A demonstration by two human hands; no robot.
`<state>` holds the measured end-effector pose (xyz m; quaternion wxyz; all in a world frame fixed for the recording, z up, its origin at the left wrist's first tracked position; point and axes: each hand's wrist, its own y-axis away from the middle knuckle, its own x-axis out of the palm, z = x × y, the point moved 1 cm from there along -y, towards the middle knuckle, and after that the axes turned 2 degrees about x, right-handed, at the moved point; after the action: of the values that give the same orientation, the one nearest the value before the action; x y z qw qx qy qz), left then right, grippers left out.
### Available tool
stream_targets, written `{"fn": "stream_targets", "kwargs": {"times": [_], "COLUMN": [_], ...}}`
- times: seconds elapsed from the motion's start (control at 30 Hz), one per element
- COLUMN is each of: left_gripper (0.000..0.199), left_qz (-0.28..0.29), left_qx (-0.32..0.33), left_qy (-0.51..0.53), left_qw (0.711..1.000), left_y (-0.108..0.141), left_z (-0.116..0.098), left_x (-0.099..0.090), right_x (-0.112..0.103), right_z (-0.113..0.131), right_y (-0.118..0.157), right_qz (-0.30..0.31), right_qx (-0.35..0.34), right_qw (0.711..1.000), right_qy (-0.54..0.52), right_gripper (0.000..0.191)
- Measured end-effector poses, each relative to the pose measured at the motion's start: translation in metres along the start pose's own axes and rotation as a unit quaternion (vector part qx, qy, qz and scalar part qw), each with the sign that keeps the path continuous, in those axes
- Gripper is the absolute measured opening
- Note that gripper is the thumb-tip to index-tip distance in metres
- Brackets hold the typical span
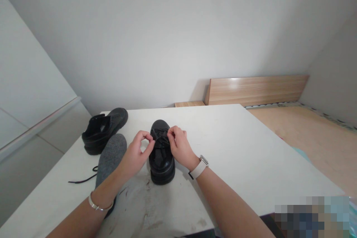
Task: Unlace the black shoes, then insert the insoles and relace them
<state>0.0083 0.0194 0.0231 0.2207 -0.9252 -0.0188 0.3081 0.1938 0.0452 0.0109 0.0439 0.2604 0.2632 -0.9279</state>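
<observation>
Two bare hands meet over a black lace-up shoe (162, 171) on a white tabletop (223, 141), the shoe standing sole-down with its toe toward the wall (156, 37) and its heel toward the wearer. Its long axis runs almost straight away from the body, between the two hands, with the black shoelace (161, 141) across the instep, level with the fingertips. The right hand (180, 145) is nearer, set against the shoe's right side, its thumb and forefinger appearing to pinch the shoelace. The left hand (139, 149) comes in from the opposite edge, its thumb and forefinger curved into a ring with the tips close together by the lacing; whether a strand lies between them cannot be told. From the left fingertips, the shoe lies just to the right; from the right fingertips, most of it lies to the left and nearer the wearer. Beyond the left forearm, a gray felt-like insole (113, 152) lies beside a second black shoe (96, 139), its toe angled away to the right, and a loose black lace (83, 181) trails nearby across the tabletop.
</observation>
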Motion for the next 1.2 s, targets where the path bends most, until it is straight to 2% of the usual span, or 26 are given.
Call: {"fn": "stream_targets", "kwargs": {"times": [0.1, 0.17, 0.27, 0.33, 0.47, 0.57, 0.67, 0.73, 0.8, 0.9, 1.0, 1.2], "left_gripper": [0.01, 0.009, 0.013, 0.017, 0.02, 0.019, 0.022, 0.027, 0.023, 0.025, 0.031, 0.028], "left_qz": [0.019, 0.008, -0.039, -0.061, -0.062, -0.064, -0.066, -0.075, -0.079, -0.053, -0.024, -0.026], "left_qx": [0.042, 0.06, 0.051, 0.025, -0.034, -0.037, 0.001, 0.022, 0.024, 0.016, 0.024, 0.053], "left_qy": [0.018, 0.046, 0.126, 0.179, 0.25, 0.268, 0.196, 0.102, 0.037, 0.031, 0.037, 0.029], "left_qw": [0.999, 0.997, 0.99, 0.982, 0.966, 0.961, 0.978, 0.992, 0.996, 0.998, 0.999, 0.998], "left_y": [0.001, 0.001, 0.0, 0.0, 0.002, 0.005, 0.006, 0.005, 0.002, -0.003, -0.005, -0.004], "left_z": [-0.002, -0.001, 0.003, 0.004, 0.004, 0.002, 0.001, 0.003, 0.008, 0.02, 0.028, 0.028], "left_x": [0.0, -0.001, -0.002, -0.004, -0.009, -0.016, -0.02, -0.018, -0.013, -0.002, 0.005, 0.003], "right_x": [-0.006, -0.011, -0.018, -0.02, -0.021, -0.025, -0.026, -0.024, -0.017, -0.006, 0.001, 0.002], "right_z": [0.006, 0.009, 0.009, 0.006, 0.003, 0.003, 0.0, -0.006, -0.013, -0.022, -0.025, -0.022], "right_y": [-0.001, -0.001, -0.001, -0.002, -0.002, -0.001, -0.002, -0.003, -0.004, -0.005, -0.004, -0.003], "right_qz": [-0.009, -0.034, -0.094, -0.114, -0.084, -0.049, -0.038, -0.049, -0.059, -0.052, -0.046, -0.046], "right_qx": [-0.005, -0.014, -0.012, 0.008, 0.063, 0.09, 0.109, 0.115, 0.11, 0.093, 0.081, 0.065], "right_qw": [1.0, 0.999, 0.992, 0.981, 0.937, 0.908, 0.918, 0.941, 0.962, 0.977, 0.982, 0.984], "right_qy": [0.003, -0.015, -0.085, -0.159, -0.332, -0.406, -0.38, -0.315, -0.242, -0.183, -0.166, -0.161], "right_gripper": [0.009, 0.011, 0.015, 0.017, 0.026, 0.032, 0.036, 0.036, 0.031, 0.018, 0.016, 0.011]}}
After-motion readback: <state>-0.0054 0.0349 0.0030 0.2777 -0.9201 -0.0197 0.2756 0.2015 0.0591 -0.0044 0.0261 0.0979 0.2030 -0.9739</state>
